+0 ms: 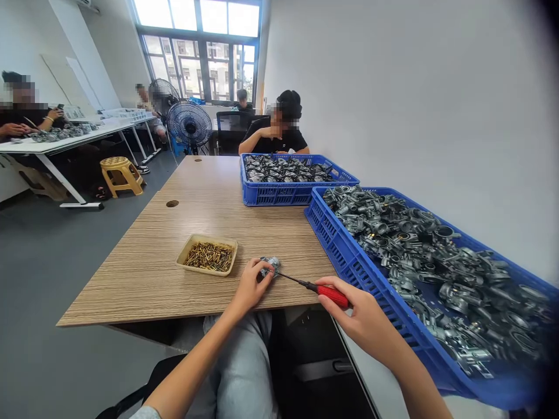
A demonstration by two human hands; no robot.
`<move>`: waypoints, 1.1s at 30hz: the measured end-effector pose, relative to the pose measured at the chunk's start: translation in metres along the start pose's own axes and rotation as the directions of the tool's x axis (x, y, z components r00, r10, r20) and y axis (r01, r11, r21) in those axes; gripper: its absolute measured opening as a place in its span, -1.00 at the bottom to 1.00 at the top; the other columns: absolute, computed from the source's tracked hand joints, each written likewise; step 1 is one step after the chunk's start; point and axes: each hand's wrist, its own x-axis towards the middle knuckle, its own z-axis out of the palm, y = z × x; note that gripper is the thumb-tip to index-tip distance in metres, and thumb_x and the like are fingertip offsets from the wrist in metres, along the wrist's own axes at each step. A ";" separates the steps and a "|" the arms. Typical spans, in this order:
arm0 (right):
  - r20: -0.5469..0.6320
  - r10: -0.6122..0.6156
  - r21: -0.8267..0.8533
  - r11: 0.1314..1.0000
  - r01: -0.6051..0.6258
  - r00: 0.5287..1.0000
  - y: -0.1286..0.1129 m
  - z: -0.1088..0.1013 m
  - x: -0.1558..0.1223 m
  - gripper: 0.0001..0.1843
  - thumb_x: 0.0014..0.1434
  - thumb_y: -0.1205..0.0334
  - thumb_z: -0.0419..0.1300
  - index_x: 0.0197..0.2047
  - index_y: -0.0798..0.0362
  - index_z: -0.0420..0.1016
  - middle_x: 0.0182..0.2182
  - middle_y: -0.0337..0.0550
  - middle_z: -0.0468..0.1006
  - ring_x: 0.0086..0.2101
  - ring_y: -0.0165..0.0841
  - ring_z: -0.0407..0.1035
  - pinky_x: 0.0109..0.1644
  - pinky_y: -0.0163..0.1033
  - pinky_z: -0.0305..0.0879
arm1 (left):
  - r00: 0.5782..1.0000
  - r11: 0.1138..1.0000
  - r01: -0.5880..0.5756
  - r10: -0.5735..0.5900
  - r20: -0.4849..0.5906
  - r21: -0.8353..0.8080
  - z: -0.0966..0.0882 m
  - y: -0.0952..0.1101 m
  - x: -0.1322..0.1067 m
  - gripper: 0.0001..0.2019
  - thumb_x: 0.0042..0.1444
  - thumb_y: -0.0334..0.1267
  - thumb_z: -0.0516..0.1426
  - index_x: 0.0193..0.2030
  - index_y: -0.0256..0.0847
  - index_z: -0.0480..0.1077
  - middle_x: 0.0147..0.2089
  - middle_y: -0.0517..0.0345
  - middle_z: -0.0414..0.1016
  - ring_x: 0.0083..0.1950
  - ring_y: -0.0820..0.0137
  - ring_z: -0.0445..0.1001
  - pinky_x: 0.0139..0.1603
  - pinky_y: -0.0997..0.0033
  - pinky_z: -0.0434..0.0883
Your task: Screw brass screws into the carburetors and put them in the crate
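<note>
My left hand (253, 283) grips a small grey metal casting (271, 263) against the tabletop near the front edge. In my right hand (356, 311) is a screwdriver (332, 295) with a red handle and a thin dark shaft. The shaft points left, and its tip meets the casting beside my left fingertips; the exact contact spot is too small to make out. Left of my left hand stands a cream plastic tray (179, 263) filled with small brass pieces. Fingers partly cover the casting.
A blue crate (349, 256) heaped with similar metal castings stands close by my right arm. Behind it, another blue crate (279, 195) holds rows of parts. A person (286, 125) sits across the wooden table (144, 279). A fan (190, 125) and a yellow stool (121, 174) stand beyond.
</note>
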 end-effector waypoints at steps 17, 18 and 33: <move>-0.044 0.017 0.003 1.000 -0.016 0.999 0.002 0.016 0.005 -0.77 0.38 0.01 0.11 -0.07 -0.07 0.49 -0.24 -0.24 0.63 -0.26 -0.29 0.50 -0.16 -0.24 0.32 | 1.000 1.000 0.017 -0.017 0.005 -0.001 -0.002 0.001 -0.001 -0.88 0.31 -0.23 0.17 -0.07 -0.08 0.52 -0.02 0.04 0.44 0.06 0.22 0.42 0.12 0.21 0.34; -0.041 0.015 0.002 1.000 -0.015 0.999 0.003 0.017 0.005 -0.76 0.38 0.01 0.11 -0.07 -0.07 0.49 -0.24 -0.23 0.63 -0.26 -0.29 0.50 -0.16 -0.24 0.32 | 1.000 1.000 0.015 -0.015 0.003 0.000 -0.001 0.000 -0.001 -0.88 0.31 -0.23 0.16 -0.07 -0.08 0.52 -0.02 0.04 0.44 0.06 0.22 0.42 0.13 0.21 0.34; -0.039 0.067 -0.027 0.997 -0.068 0.997 0.003 0.024 0.005 -0.71 0.40 -0.06 0.05 -0.03 -0.08 0.43 -0.33 -0.21 0.61 -0.35 -0.25 0.50 -0.28 -0.21 0.31 | 1.000 1.000 0.000 0.000 -0.006 0.016 -0.001 0.001 -0.001 -0.85 0.29 -0.25 0.17 -0.04 -0.08 0.51 -0.02 0.03 0.44 0.06 0.22 0.43 0.13 0.19 0.36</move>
